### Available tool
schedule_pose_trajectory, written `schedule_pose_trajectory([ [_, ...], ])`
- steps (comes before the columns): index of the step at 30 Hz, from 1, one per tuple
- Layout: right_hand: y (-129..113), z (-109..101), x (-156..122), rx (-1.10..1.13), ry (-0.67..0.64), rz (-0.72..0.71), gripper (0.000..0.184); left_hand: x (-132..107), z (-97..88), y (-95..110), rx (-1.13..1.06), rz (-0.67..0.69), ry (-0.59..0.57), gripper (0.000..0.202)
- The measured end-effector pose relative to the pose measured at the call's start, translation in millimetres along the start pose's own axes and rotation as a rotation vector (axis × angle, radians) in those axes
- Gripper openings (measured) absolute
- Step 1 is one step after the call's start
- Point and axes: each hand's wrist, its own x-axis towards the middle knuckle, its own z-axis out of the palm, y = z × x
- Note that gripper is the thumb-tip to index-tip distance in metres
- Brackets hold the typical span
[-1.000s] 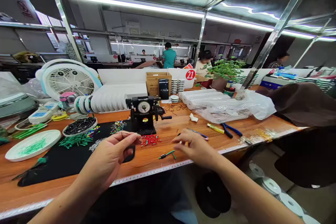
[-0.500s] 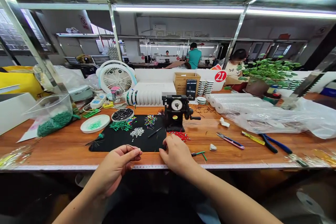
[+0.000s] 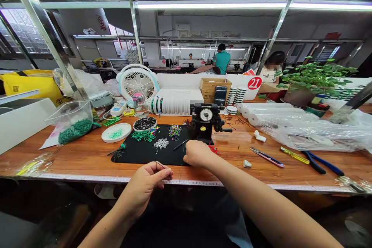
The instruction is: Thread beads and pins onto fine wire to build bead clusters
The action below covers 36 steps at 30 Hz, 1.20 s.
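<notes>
My left hand [image 3: 149, 180] hovers over the table's front edge, thumb and forefinger pinched on a thin dark wire [image 3: 159, 163]. My right hand [image 3: 197, 153] rests with curled fingers at the right edge of the black mat [image 3: 145, 154], just in front of the black hand-crank winder [image 3: 205, 122]; what it holds is hidden. On the mat lie small heaps of beads: green [image 3: 143, 135], white [image 3: 161, 143] and mixed colours [image 3: 174, 130]. Red pieces [image 3: 214, 149] lie beside my right hand.
A white fan [image 3: 138, 82], a dish of black beads [image 3: 144, 123], a white plate [image 3: 116, 132] and a bag of green beads [image 3: 72, 124] stand to the left. Cutters [image 3: 266, 157], a yellow tool [image 3: 294, 155], blue-handled pliers [image 3: 319, 162] and plastic bags [image 3: 316, 133] lie right. Other people work behind.
The view swung left, bringing the mat to the middle. My right hand moved from the table's front edge up to the mat's right edge by the winder. My left hand keeps its pinch.
</notes>
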Motion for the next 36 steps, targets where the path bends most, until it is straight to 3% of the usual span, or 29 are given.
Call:
schedule_pose_trajectory([
  [5,19.1,1.0,-10.7,0.176,-0.048,-0.112,0.016,4.2,-0.4,-0.6,-0.124,0.001,-0.031,0.015],
  [10,28.8,-0.7,-21.7,0.245,0.002,-0.147,0.018,19.3,4.6,1.1,-0.285,-0.037,-0.031,0.009],
  [15,16.0,-2.2,-22.2,0.139,0.013,-0.049,0.013,27.2,12.1,4.8,-0.356,-0.035,-0.004,0.007],
  [21,-7.4,-2.3,-20.1,-0.006,-0.009,0.015,0.019,18.0,12.1,11.3,-0.37,-0.033,0.013,0.008],
  [26,0.5,-5.8,-24.4,-0.019,-0.008,-0.001,0.013,14.5,7.4,11.3,-0.369,-0.047,0.023,0.006],
  [31,17.8,-10.2,-39.0,0.08,-0.006,-0.086,0.015,16.3,10.1,7.7,-0.403,-0.049,-0.012,0.005],
  [36,22.4,-8.9,-54.3,0.351,0.041,-0.167,0.013,23.6,18.5,10.6,-0.497,-0.082,-0.065,0.004],
])
